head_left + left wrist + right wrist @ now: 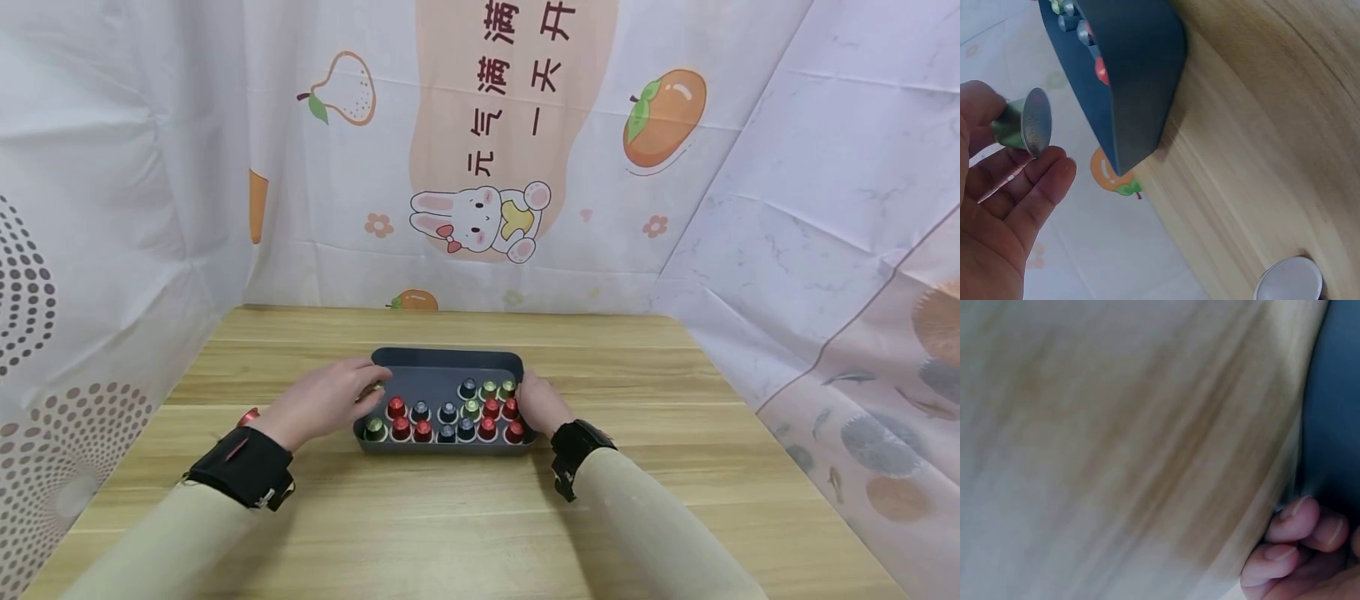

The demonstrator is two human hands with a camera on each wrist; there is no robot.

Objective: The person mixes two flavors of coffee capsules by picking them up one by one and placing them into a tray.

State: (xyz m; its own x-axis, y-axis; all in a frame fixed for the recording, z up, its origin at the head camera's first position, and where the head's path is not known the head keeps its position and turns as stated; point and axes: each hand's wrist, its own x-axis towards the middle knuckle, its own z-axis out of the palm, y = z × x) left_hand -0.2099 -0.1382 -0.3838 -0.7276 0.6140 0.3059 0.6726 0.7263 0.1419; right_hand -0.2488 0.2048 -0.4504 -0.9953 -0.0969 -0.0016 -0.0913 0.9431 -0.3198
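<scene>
My left hand (pixel 330 402) is held over the left end of a dark grey tray (pixel 427 379). Between its thumb and fingers it pinches a green coffee capsule (pixel 1011 127), whose round silver lid faces the tray in the left wrist view. At the opposite end, my right hand (pixel 543 403) grips the tray's right side, with curled fingers (pixel 1297 519) against the outer wall. Red, green and dark capsules stand lid-down inside, several along the near wall (pixel 423 431) and others in rows behind, mostly toward the right.
A red capsule (pixel 248 415) lies on the wooden table (pixel 450 517), left of the tray and partly hidden by my left wrist. Its silver lid (pixel 1289 281) shows in the left wrist view. Printed curtains (pixel 585 208) hang behind the table and on both sides.
</scene>
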